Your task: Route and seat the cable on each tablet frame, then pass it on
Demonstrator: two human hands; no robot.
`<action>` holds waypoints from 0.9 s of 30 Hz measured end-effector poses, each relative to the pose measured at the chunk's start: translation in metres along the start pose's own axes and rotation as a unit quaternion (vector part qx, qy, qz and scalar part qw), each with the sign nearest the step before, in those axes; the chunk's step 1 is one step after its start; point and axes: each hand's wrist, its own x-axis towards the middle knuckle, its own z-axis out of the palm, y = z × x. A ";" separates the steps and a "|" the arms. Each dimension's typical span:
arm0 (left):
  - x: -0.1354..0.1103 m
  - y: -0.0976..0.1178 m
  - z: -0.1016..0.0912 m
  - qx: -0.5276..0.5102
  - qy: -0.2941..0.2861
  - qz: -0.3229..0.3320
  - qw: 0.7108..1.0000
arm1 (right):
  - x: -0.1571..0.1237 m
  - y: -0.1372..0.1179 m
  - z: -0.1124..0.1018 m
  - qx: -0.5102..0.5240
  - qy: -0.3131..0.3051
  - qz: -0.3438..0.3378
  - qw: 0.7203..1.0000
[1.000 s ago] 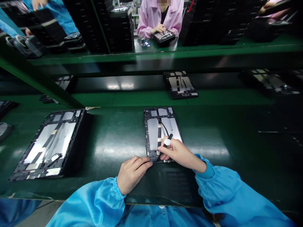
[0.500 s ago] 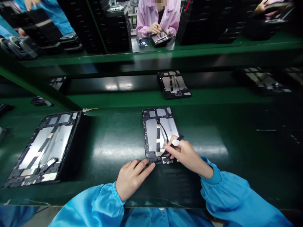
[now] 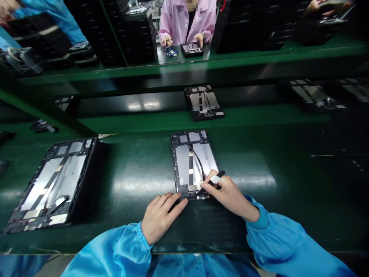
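An opened tablet (image 3: pixel 182 165), its metal plate, ribbon strips and a thin black cable exposed, lies on the green bench in front of me. My left hand (image 3: pixel 162 217) rests at its lower left corner, fingers stretched out and the fingertips touching the edge. In a pinch, my right hand (image 3: pixel 223 192) holds black tweezers (image 3: pixel 220 175) with a white wrap round them. Their tip points down at the tablet's lower edge, near the small boards and the end of the cable. The exact contact at the tip is too small to make out.
To the left stands a stack topped by another opened tablet (image 3: pixel 57 181). More opened tablets, one of them (image 3: pixel 204 102) straight ahead, lie along the sunken line beyond. A green post (image 3: pixel 66 123) slants in at left. Across, a person in pink (image 3: pixel 187 23) works beside tall black stacks (image 3: pixel 138 38).
My right hand and the tweezers have shifted slightly down towards the tablet's lower edge. My left hand stays put. Across the line, the person in pink has lowered their tablet and reached sideways.
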 end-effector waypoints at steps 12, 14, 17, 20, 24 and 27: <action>0.002 0.002 -0.001 0.042 -0.030 0.004 0.999 | 0.000 -0.004 0.001 0.000 0.006 0.000 1.000; 0.002 0.003 0.000 0.034 -0.037 -0.001 0.999 | 0.001 -0.004 0.001 -0.001 0.006 -0.003 1.000; 0.007 0.005 0.001 0.020 -0.056 -0.014 0.998 | 0.001 -0.004 0.001 -0.005 0.002 -0.006 1.000; 0.016 0.006 0.001 0.008 -0.082 -0.018 0.996 | 0.001 -0.003 0.001 -0.013 0.005 -0.012 1.000; 0.015 -0.004 0.001 -0.061 -0.086 -0.010 0.994 | 0.000 0.009 0.002 0.024 0.089 -0.028 0.995; 0.008 -0.014 0.001 -0.126 -0.049 0.010 0.991 | 0.001 0.025 0.003 0.097 0.240 -0.020 0.966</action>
